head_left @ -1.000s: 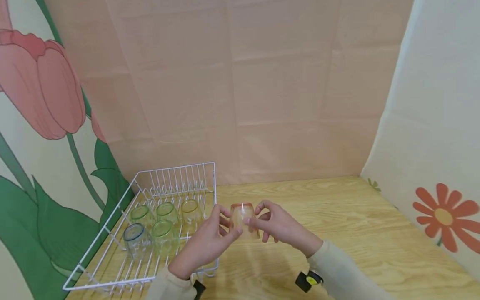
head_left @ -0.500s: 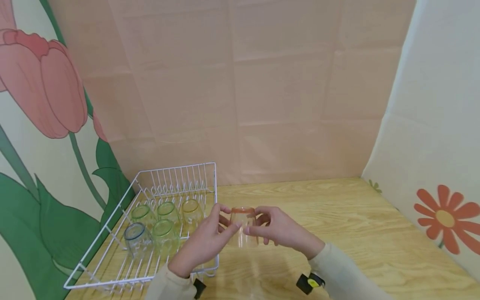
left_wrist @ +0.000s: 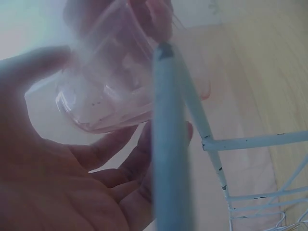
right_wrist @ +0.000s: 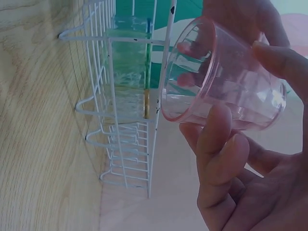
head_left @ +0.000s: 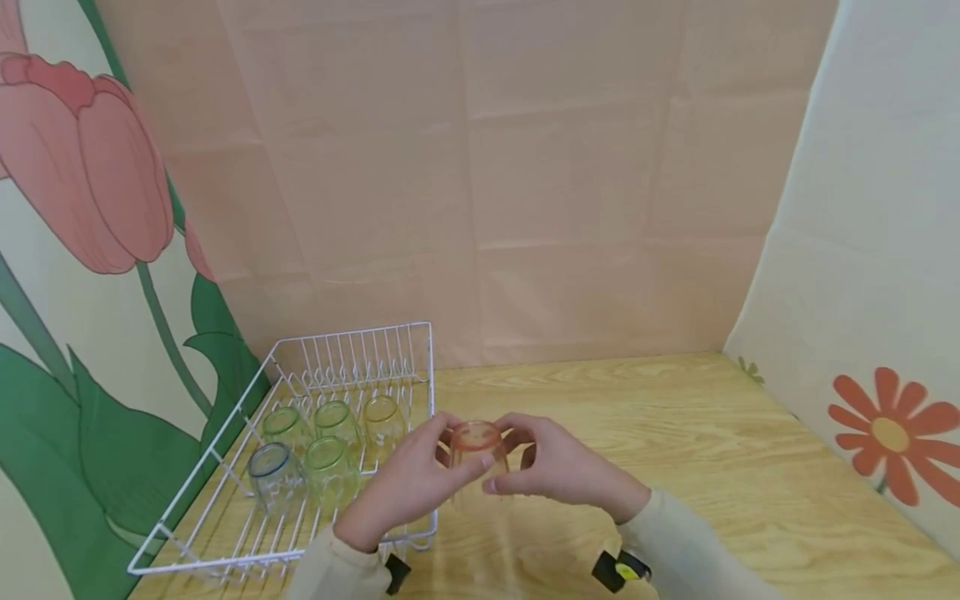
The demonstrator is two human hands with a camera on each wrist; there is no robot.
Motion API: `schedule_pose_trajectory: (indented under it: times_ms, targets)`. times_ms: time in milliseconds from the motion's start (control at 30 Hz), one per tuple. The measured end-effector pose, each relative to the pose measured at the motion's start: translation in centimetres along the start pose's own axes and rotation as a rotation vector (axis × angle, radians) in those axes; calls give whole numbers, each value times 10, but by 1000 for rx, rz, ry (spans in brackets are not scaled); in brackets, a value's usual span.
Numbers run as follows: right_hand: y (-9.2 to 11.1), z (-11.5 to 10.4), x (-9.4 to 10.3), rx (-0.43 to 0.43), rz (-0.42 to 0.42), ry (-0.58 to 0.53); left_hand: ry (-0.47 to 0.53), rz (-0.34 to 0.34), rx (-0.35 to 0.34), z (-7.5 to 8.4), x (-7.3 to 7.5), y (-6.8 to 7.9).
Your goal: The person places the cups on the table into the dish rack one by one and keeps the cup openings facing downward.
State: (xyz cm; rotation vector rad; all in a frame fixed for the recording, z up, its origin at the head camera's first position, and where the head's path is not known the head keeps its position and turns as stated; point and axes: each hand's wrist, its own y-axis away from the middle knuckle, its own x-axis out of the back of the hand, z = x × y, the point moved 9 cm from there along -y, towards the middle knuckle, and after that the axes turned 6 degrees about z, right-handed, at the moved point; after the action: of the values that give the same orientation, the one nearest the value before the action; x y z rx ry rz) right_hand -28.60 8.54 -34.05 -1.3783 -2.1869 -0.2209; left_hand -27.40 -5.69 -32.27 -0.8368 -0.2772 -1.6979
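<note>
A clear pinkish-orange drinking glass (head_left: 477, 437) is held between both hands, in the air just right of the wire rack, with its mouth downward. My left hand (head_left: 408, 483) grips its left side, thumb at the front and fingers behind. From the right, my right hand (head_left: 558, 471) pinches the same glass between thumb and fingers. In the right wrist view the open rim of the glass (right_wrist: 240, 91) points toward the table side. The left wrist view shows the glass (left_wrist: 106, 86) blurred, partly behind a rack wire.
The white wire dish rack (head_left: 217, 567) stands at the left. In it are a blue glass (head_left: 277, 483), several green glasses such as the front one (head_left: 333, 471), and a yellow glass (head_left: 384, 429). The wooden table (head_left: 637, 433) extends to the right, before a pinkish backdrop (head_left: 562, 167).
The held glass has dropped slightly and shifted a little left, and its base has tilted toward the head camera. The fingers of both hands have shifted around it. The rack's glasses have stayed put.
</note>
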Motion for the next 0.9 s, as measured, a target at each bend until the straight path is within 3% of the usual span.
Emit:
schedule_pose_trajectory:
  times_ms: [267,500,700,900]
  targets:
    - [2,-3,-4,19,0,11,-42,47,-40,4,6,4]
    - [3,0,-3,14,4,70,-42,103,-25,3,17,5]
    - [5,5,8,2,51,146,-5,161,26,-3,42,5]
    - [6,10,15,-35,78,170,-63,213,82,-13,74,2]
